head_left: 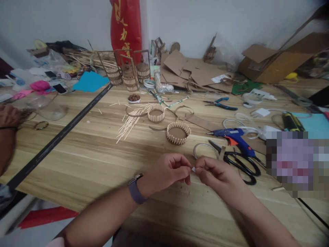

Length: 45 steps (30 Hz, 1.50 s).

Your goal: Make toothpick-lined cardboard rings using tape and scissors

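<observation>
My left hand (177,169), with a watch on its wrist, is pinched close to my right hand (214,171) above the wooden table (97,164). A tiny white piece (193,169) is held between the fingertips of both hands. Beyond them stands a round cardboard base ringed with short sticks (178,133), and a smaller stick ring (156,113) sits behind it. Loose thin sticks (131,121) lie to the left of the rings. Black-handled scissors (241,163) and a blue glue gun (233,135) rest beyond my right hand.
Small stick baskets with tall handles (130,77) stand at the back, near a bowl of brown beads (134,98). Blue pliers (221,103) and cardboard pieces (192,68) lie farther right. Another person's hand (9,118) is at the left edge.
</observation>
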{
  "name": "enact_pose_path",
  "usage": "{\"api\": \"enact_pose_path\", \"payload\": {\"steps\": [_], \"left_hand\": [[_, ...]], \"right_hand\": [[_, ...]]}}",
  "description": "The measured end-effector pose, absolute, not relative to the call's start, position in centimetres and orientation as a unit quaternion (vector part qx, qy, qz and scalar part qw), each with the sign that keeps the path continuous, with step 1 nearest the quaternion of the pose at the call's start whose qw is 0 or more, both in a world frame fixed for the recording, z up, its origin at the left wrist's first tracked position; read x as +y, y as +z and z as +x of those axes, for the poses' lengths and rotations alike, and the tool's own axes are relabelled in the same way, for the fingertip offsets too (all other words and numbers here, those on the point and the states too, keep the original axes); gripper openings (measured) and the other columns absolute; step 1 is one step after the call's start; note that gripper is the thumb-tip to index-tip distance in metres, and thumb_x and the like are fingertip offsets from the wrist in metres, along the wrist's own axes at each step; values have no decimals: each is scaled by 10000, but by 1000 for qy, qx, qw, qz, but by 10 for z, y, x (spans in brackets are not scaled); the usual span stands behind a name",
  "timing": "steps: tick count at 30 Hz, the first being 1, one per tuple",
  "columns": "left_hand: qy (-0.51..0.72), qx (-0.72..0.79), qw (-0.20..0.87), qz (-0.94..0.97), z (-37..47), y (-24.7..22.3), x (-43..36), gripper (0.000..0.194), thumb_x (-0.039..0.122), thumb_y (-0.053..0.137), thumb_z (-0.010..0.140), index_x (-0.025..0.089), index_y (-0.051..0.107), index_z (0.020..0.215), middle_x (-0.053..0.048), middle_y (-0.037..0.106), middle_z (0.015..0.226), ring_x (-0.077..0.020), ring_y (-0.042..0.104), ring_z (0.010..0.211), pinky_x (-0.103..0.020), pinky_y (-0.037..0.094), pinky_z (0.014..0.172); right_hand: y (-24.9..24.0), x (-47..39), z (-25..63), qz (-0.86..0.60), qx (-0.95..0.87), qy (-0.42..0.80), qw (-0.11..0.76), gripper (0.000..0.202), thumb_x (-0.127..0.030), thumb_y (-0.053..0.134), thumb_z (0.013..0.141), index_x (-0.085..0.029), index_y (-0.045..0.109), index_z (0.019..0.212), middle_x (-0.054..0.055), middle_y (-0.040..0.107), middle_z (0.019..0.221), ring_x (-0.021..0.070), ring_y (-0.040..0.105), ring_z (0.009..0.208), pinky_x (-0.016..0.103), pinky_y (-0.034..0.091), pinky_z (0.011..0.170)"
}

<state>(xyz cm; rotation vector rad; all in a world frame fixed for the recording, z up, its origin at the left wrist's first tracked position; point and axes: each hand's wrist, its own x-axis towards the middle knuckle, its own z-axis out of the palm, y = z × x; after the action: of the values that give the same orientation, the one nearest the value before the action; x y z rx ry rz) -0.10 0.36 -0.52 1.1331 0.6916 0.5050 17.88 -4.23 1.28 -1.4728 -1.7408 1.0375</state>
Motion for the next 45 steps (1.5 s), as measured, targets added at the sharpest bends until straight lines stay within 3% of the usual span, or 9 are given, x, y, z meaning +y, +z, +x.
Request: {"api": "enact_pose_path", "payload": {"steps": [8, 30, 45], "left_hand": [[240, 326, 746, 529, 0, -6, 4, 143, 284, 619, 722, 155, 575, 762, 8, 617, 610, -100, 547, 564, -230, 405, 562], [270, 339, 711, 554, 0, -8, 0, 130, 253, 641, 730, 164, 557, 775, 24, 600, 615, -85, 530, 545, -204, 384, 527], [275, 342, 695, 570, -1, -6, -1, 147, 263, 652, 750, 158, 553, 776, 18, 595, 640, -80, 509, 550, -197, 388, 527]], "right_hand": [[14, -42, 176, -571, -663, 358, 327, 244, -352, 510, 843, -204, 581, 662, -36, 482, 526, 105, 415, 484, 222, 331, 452], [9, -45, 172, -570, -705, 208, 366, 229, -252, 525, 837, -220, 546, 611, -61, 461, 487, 104, 418, 463, 222, 329, 447], [14, -46, 168, -570, -719, 171, 358, 229, -227, 512, 835, -229, 529, 607, -49, 461, 487, 119, 442, 482, 243, 347, 473]]}}
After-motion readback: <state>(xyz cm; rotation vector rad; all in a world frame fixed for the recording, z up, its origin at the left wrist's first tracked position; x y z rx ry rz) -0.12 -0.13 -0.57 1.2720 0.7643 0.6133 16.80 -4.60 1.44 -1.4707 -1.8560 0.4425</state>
